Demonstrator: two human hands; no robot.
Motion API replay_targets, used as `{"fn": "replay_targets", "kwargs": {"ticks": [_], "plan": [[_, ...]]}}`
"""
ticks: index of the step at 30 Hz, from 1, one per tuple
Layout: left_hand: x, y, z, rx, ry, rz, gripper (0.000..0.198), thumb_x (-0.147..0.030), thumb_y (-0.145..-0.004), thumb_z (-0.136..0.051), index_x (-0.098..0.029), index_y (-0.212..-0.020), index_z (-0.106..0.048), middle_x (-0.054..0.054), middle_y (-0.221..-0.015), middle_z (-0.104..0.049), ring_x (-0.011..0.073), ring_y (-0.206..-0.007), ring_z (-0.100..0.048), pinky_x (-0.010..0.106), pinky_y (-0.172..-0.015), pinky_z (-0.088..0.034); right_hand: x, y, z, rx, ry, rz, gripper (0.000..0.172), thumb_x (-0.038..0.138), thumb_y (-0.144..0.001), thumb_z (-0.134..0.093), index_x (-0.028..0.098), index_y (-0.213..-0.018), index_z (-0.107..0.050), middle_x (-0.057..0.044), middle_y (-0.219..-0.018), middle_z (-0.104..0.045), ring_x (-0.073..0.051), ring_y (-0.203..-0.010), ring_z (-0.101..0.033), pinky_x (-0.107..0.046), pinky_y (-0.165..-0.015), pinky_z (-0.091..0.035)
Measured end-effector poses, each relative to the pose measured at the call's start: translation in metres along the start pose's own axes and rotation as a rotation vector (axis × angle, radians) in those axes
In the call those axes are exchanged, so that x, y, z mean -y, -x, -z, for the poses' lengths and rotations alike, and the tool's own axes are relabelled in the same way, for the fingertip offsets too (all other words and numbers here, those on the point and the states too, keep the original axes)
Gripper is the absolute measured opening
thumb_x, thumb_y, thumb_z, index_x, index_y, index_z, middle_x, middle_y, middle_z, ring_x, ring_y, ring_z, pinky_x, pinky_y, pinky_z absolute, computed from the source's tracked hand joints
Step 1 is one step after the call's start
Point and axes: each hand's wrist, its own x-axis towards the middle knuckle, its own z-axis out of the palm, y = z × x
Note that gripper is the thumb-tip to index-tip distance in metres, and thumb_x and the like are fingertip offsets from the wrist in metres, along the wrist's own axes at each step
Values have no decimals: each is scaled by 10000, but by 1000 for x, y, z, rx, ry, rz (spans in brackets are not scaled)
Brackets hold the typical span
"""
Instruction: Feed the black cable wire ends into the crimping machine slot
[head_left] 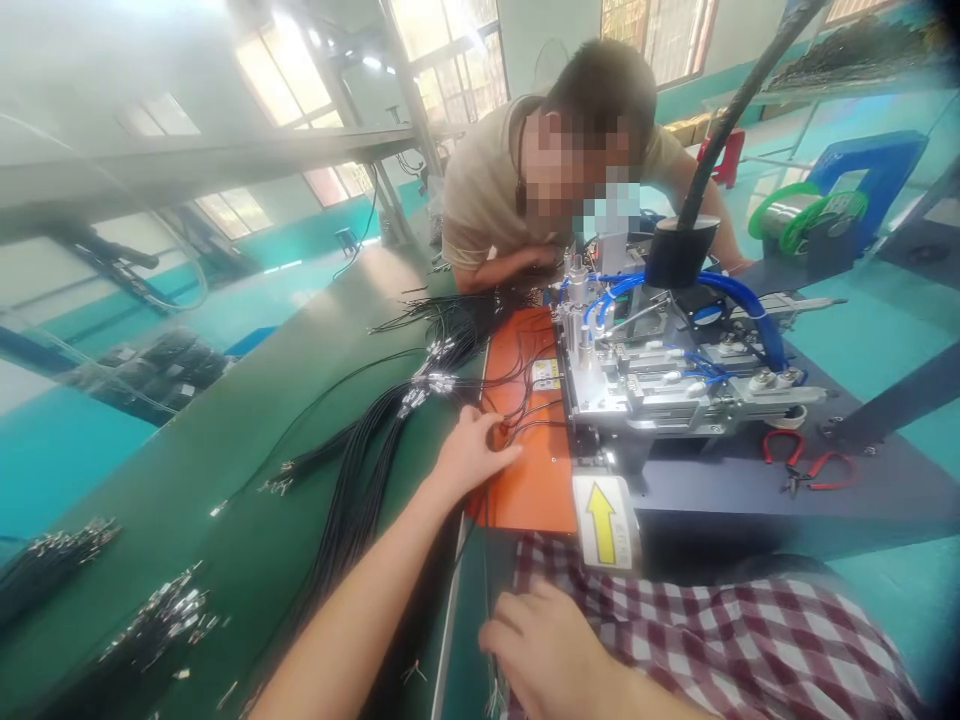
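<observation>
Work seemingly part-way along: several black cables (pixel 536 408) laid across to a machine (pixel 660 390), many more heaped in bundles; which ones finished and which waiting, impossible to tell. Stretching away on the left, one long green tabletop (pixel 187 490). At right, that single metal machine with blue hoses. Behind it, one co-worker (pixel 480 190), leaning in close. Over the lap, maroon-and-white checked fabric (pixel 697 620). Along the machine's near-left side, one orange plate (pixel 525 490) under the cables. On the tabletop, at least four cable bundles: one large bundle (pixel 352 470) mid-scene, one small bundle (pixel 307 465) just left, two more (pixel 161 630) at lower left. Far right, one green spool (pixel 772 215). Two bare hands: left hand (pixel 476 455) at the orange plate's edge, thumb spread from forefinger, any hold below hidden; right hand (pixel 551 635) nearer the lap, fingers curled, apparently pinching a thin cable. Beside the machine, one pair of red-handled pliers (pixel 793 483).
</observation>
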Motion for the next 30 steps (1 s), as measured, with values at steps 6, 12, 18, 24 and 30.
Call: {"fn": "replay_targets", "kwargs": {"ticks": [6, 12, 18, 24, 30], "plan": [[-9, 3, -25, -17, -143, 58, 288, -243, -801, -542, -206, -1083, -589, 48, -1011, -503, 178, -726, -605, 294, -660, -483, -9, 14, -1, -133, -41, -20, 181, 104, -747, -459, 224, -828, -568, 4, -681, -594, -153, -541, -506, -307, -524, -252], [-11, -2, -30, -31, -153, 90, 292, -258, -838, -512, -188, -1119, -546, 74, -1035, -523, 195, -763, -614, 300, -667, -478, -5, 19, 35, -284, -256, -96, 233, 36, -787, -398, 220, -825, -535, -8, -744, -636, -141, -566, -519, -273, -548, -334], [-35, 29, 22, 29, -26, -114, 328, -400, -923, -453, -230, -1193, -528, 75, -1132, -567, 218, -1015, -565, 345, -888, -441, -13, 32, 76, -477, -666, -300, 142, 118, -849, -474, 236, -884, -544, -28, -805, -618, -151, -648, -582, -246, -574, -452], [-61, 65, 17, 464, 114, -429, 224, -244, -965, -400, -205, -1026, -612, 33, -863, -667, 174, -775, -579, 285, -744, -417, -37, 49, 92, -450, -1069, -823, 223, 226, -839, -594, 250, -1059, -564, -2, -856, -635, -111, -609, -540, -231, -574, -461], [-54, 62, 6, 400, 18, -403, 262, -229, -972, -355, -188, -922, -609, 10, -720, -601, 153, -632, -512, 261, -613, -357, -53, 64, 108, -402, -976, -958, 282, 301, -850, -606, 241, -1123, -573, -3, -852, -644, -117, -650, -550, -229, -593, -468]]}}
